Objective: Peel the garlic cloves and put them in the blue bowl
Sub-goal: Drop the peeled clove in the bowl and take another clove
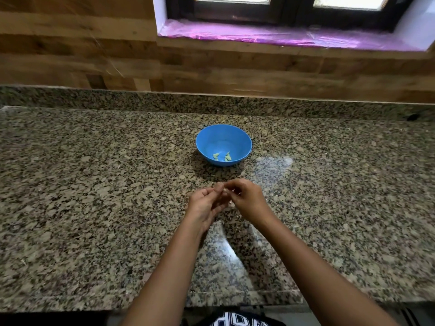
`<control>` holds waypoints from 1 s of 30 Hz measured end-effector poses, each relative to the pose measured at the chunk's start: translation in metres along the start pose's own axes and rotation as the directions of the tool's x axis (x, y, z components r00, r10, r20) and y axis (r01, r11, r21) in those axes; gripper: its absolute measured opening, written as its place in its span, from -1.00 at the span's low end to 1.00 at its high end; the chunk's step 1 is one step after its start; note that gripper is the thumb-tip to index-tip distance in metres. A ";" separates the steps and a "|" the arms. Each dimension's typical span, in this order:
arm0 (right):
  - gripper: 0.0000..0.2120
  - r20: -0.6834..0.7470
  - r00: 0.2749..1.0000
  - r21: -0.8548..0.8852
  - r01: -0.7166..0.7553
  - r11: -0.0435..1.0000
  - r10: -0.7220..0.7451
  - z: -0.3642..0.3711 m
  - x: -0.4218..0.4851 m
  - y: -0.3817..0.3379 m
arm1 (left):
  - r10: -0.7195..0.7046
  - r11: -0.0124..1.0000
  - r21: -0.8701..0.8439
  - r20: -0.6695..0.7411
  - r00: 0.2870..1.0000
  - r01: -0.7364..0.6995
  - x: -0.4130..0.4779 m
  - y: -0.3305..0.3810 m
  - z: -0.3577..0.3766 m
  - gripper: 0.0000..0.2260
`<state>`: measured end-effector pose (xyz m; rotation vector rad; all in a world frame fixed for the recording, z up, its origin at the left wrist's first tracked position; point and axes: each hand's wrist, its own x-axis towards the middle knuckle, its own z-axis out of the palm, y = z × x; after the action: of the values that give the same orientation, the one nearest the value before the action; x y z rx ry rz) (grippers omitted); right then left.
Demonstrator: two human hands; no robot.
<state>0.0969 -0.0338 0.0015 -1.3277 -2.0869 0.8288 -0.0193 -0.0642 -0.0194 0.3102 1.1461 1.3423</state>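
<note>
Closely paired above the speckled granite tabletop (94,184), the left hand (204,205) and right hand (247,198) meet with fingers curled, both pinching a small pale garlic clove (227,190) that is mostly hidden between their fingertips. Beyond them, apart, stands the round blue plastic bowl (235,138). A few peeled cloves (222,157) lie on its bottom.

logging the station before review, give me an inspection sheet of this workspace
surface: granite counter, speckled, glossy.
job's things: blue bowl upright, a few peeled cloves inside; one garlic clove between the fingers, mostly hidden.
clutter: small dark object far right on the counter, unclear what.
grips: left grip and right grip both pinch the clove, nearer than the bowl.
cables: nothing seen.
surroundings: wood-panelled wall; window sill covered with pink film.
</note>
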 end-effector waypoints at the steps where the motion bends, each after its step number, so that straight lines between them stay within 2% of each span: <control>1: -0.83 -0.018 1.000 -0.010 -0.003 1.000 0.003 -0.004 -0.001 0.000 | -0.010 1.000 0.023 0.014 1.000 0.010 0.000 -0.001 0.002 -0.87; 5: -0.83 -0.008 1.000 -0.079 0.007 0.997 -0.008 -0.017 -0.004 0.001 | -0.012 0.984 0.180 0.059 0.998 0.002 0.000 -0.002 0.011 -0.87; 8: -0.86 -0.020 0.997 -0.114 -0.073 0.991 0.071 -0.027 -0.002 0.006 | 0.086 0.926 0.356 0.136 0.987 -0.130 0.002 -0.003 0.013 -0.85; 9: -0.86 -0.018 0.994 -0.109 -0.111 0.988 0.109 -0.030 -0.001 0.009 | 0.169 0.843 0.490 0.150 0.974 -0.222 0.004 -0.006 0.010 -0.83; 10: -0.86 -0.004 0.989 -0.115 -0.146 0.983 0.147 -0.032 -0.002 0.012 | 0.274 0.673 0.665 0.184 0.944 -0.325 0.007 -0.009 0.006 -0.80; 11: -0.86 0.026 0.983 -0.139 -0.174 0.975 0.179 -0.033 -0.003 0.016 | 0.360 0.431 0.809 0.251 0.899 -0.399 0.011 -0.015 0.001 -0.77; 12: -0.87 0.068 0.975 -0.177 -0.197 0.964 0.211 -0.032 -0.005 0.019 | 0.396 0.200 0.884 0.322 0.860 -0.423 0.012 -0.022 -0.004 -0.73; 13: -0.89 0.117 0.963 -0.223 -0.212 0.952 0.242 -0.029 -0.007 0.022 | 0.388 0.026 0.908 0.375 0.842 -0.417 0.013 -0.028 -0.008 -0.68; 15: -0.90 0.190 0.941 -0.310 -0.214 0.927 0.281 -0.023 -0.009 0.025 | 0.299 -0.176 0.901 0.432 0.851 -0.396 0.015 -0.041 -0.013 -0.60; 17: -0.89 0.221 0.929 -0.364 -0.203 0.909 0.296 -0.020 -0.004 0.025 | 0.232 -0.313 0.867 0.465 0.854 -0.387 0.015 -0.050 -0.017 -0.54; 20: -0.91 0.249 0.922 -0.453 -0.158 0.877 0.295 -0.022 0.005 0.023 | 0.203 -0.386 0.837 0.486 0.850 -0.387 0.014 -0.053 -0.017 -0.53; 24: -0.88 0.327 0.929 -0.592 0.056 0.804 0.176 -0.019 0.007 0.022 | 0.211 -0.382 0.840 0.484 0.849 -0.385 0.014 -0.052 -0.016 -0.53; 27: -0.82 0.386 0.920 -0.629 0.203 0.751 0.074 -0.015 -0.002 0.022 | 0.185 -0.387 0.839 0.476 0.859 -0.382 0.014 -0.053 -0.016 -0.53; 30: -0.78 0.353 0.935 -0.634 0.220 0.741 0.024 -0.012 -0.005 0.022 | 0.188 -0.379 0.844 0.472 0.861 -0.380 0.014 -0.052 -0.016 -0.54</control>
<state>0.1206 -0.0282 -0.0071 -1.4600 -2.8819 0.2498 -0.0035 -0.0738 -0.0729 2.1389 1.9459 0.2383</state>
